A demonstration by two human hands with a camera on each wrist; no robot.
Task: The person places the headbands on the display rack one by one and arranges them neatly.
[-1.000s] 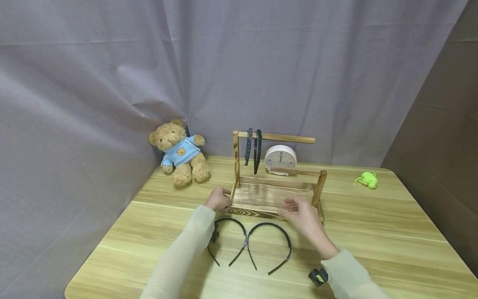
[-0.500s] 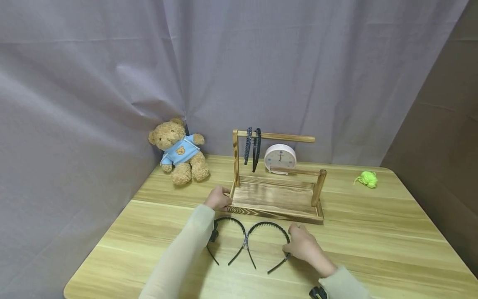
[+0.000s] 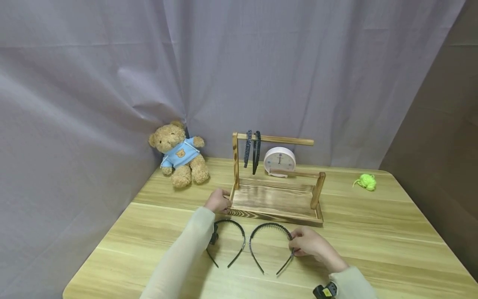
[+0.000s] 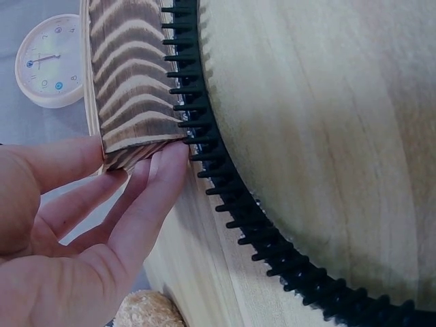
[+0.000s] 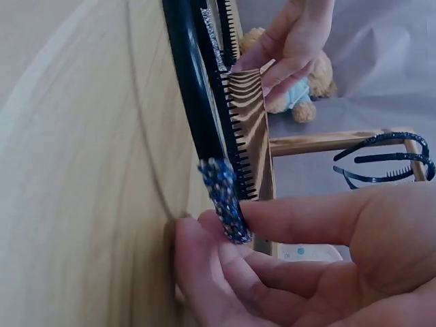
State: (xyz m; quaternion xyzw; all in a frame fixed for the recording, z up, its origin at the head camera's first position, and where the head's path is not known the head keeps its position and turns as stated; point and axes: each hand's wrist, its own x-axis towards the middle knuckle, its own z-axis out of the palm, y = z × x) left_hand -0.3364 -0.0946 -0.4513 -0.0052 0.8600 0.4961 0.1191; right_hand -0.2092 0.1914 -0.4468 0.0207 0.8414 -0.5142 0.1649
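Observation:
My left hand [image 3: 218,201] grips the left front corner of a wooden rack [image 3: 276,217]; in the left wrist view, thumb and fingers lie around its striped end [image 4: 136,88]. At the lower right of the rack, my right hand [image 3: 311,245] pinches the right side of a black toothed headband [image 3: 270,224]. In the right wrist view, that pinched part has blue glitter [image 5: 221,191]. Another black headband [image 3: 244,238] lies on the table to the left, near my left wrist. Two dark headbands [image 3: 256,153] hang on the rack's upper bar [image 3: 287,140].
Behind the rack stands a white round clock [image 3: 280,160]. A teddy bear [image 3: 181,153] in a blue top sits at the back left, and bright green yarn [image 3: 367,182] lies at the back right. Grey curtain [image 3: 298,74] hangs behind the table [image 3: 373,249].
My right hand has come down from above the rack's tray and taken hold of the right headband, which now stands apart from the left one. My left hand stays on the rack's corner.

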